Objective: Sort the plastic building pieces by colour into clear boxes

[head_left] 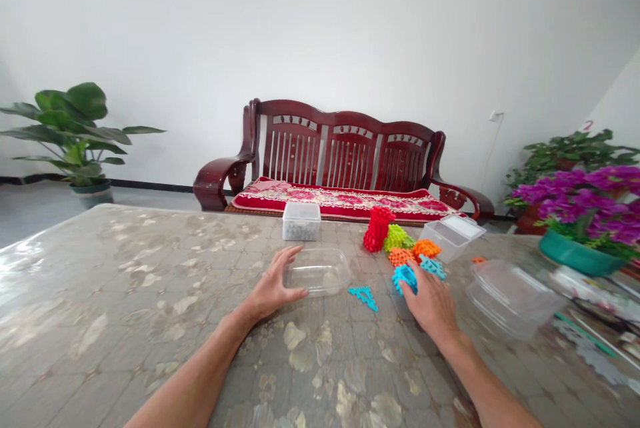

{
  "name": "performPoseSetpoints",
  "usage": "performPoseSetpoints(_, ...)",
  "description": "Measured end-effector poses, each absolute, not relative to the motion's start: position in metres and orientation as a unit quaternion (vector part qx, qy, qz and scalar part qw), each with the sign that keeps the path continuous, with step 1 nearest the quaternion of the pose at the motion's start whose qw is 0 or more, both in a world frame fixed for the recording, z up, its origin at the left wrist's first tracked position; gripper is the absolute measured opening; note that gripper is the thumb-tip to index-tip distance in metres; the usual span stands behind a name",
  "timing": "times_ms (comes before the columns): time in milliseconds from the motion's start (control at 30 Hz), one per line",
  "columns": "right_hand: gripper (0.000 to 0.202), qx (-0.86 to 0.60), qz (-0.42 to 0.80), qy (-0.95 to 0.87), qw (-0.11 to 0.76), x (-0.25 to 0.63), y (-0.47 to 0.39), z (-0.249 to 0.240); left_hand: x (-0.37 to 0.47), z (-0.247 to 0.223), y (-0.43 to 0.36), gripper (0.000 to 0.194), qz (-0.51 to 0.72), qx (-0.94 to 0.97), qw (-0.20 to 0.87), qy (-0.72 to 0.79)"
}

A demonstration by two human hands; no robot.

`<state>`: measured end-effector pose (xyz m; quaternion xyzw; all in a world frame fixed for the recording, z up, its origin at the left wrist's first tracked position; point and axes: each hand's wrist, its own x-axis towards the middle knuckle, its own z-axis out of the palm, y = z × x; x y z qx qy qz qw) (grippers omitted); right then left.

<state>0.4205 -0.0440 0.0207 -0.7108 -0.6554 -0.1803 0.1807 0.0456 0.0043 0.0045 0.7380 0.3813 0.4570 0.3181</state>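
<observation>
My left hand (pixel 277 283) is at the left side of a clear, shallow plastic container (pixel 320 272), its thumb and fingers spread apart. To the right, my right hand (pixel 433 298) has its fingers around a blue knobbly piece (pixel 404 278). A flat light-blue piece (pixel 364 297) lies between the clear container and my right hand. Just beyond my right hand are another light-blue piece (pixel 432 267), orange pieces (pixel 427 249), a yellow-green piece (pixel 397 237) and a tall red stack (pixel 379 229).
A lidded box (pixel 301 223) stands at the table's far edge. Further right are an open clear box (pixel 447 239), a larger clear container (pixel 515 298) and purple flowers in a green pot (pixel 580 253). A wooden bench (pixel 345 155) stands behind the table (pixel 150 321).
</observation>
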Motion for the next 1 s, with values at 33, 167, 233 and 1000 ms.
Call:
performPoseSetpoints(33,0.042,-0.712,-0.176,-0.656,0.179,0.420,-0.044,0.021,0.046,0.005,0.004,0.083,0.454,0.735,0.324,0.385)
performPoseSetpoints(167,0.043,-0.706,-0.159,-0.660,0.200,0.419,-0.043,0.021,0.046,0.006,0.001,0.089,0.438,0.729,0.357,0.387)
performPoseSetpoints(233,0.045,-0.701,-0.148,-0.661,0.222,0.419,-0.043,0.020,0.048,0.008,-0.001,0.092,0.433,0.729,0.371,0.379)
performPoseSetpoints(1000,0.079,-0.462,0.335,-0.737,0.361,0.269,-0.029,0.055,0.069,0.012,-0.015,0.134,0.419,0.715,0.481,0.286)
